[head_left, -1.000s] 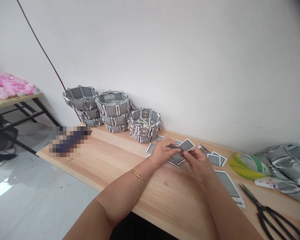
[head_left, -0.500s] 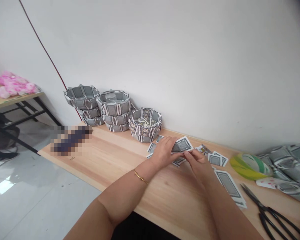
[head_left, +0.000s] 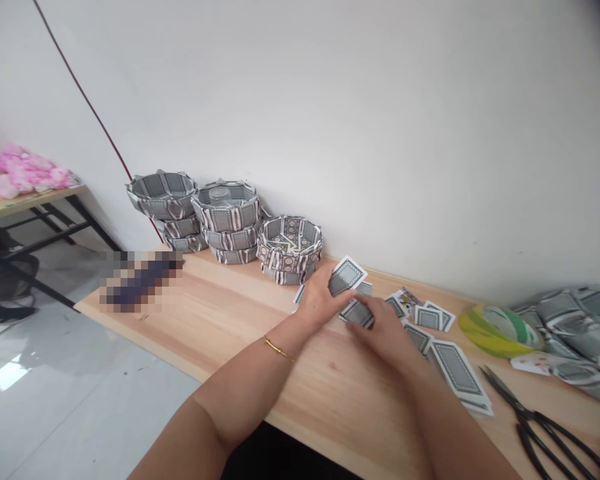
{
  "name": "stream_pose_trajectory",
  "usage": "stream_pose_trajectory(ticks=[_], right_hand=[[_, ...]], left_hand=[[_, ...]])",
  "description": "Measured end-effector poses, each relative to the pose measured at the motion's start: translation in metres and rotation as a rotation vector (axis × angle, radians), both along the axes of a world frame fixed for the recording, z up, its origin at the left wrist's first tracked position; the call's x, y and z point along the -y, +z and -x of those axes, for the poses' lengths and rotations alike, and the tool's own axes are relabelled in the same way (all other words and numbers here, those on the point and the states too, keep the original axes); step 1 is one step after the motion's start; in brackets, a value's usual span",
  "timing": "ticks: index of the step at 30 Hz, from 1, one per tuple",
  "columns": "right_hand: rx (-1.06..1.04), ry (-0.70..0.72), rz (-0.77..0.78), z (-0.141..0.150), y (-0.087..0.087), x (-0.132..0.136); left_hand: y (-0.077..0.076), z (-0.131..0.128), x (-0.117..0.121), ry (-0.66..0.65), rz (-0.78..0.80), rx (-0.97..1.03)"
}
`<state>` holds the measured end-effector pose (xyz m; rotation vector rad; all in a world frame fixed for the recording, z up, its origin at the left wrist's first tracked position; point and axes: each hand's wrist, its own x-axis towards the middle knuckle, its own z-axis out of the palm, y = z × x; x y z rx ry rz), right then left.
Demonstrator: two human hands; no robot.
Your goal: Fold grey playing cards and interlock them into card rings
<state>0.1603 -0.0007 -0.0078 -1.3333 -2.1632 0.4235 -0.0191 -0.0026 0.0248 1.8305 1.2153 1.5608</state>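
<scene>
My left hand (head_left: 316,299) is closed on a playing card (head_left: 349,276) with a grey patterned back, held tilted up above the table. Just to its right, my right hand (head_left: 384,330) has its thumb and fingers around the edges of another playing card (head_left: 356,313), low over the tabletop. Part of a further card shows behind the two hands. Loose playing cards (head_left: 429,317) lie to the right of my hands, one of them face up. A small stack of cards (head_left: 455,367) rests beside my right forearm.
Round baskets of folded cards stand along the wall: a left stack (head_left: 163,193), a middle stack (head_left: 229,217) and a patterned basket (head_left: 291,250). Yellow-green tape (head_left: 497,330), black scissors (head_left: 525,413) and more folded card work (head_left: 580,333) lie right. A blurred-out object (head_left: 143,283) sits left.
My right hand has left the card in my left hand and moved down to another card. My left hand has drawn slightly left with its card, now tilted more steeply.
</scene>
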Motion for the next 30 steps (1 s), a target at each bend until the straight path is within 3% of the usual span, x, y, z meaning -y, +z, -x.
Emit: stream_pose_trajectory(ticks=[8,13,19,24,30], right_hand=[[-0.477,0.018,0.007,-0.002,0.007,-0.005],[-0.563,-0.037,-0.014,-0.002,0.01,-0.004],[-0.854,-0.072,0.192,-0.001,0.024,0.003],[-1.082,-0.205,0.299,-0.006,0.03,0.002],[-1.348,-0.099,0.416,-0.006,0.031,-0.003]], left_hand=[[0.006,0.002,0.0,-0.034,0.022,0.096],[0.002,0.003,-0.001,-0.077,0.03,0.088],[-0.001,0.002,0.002,-0.166,0.033,-0.044],[0.001,-0.002,0.006,-0.23,0.052,-0.095],[0.001,-0.005,0.009,-0.332,0.096,-0.022]])
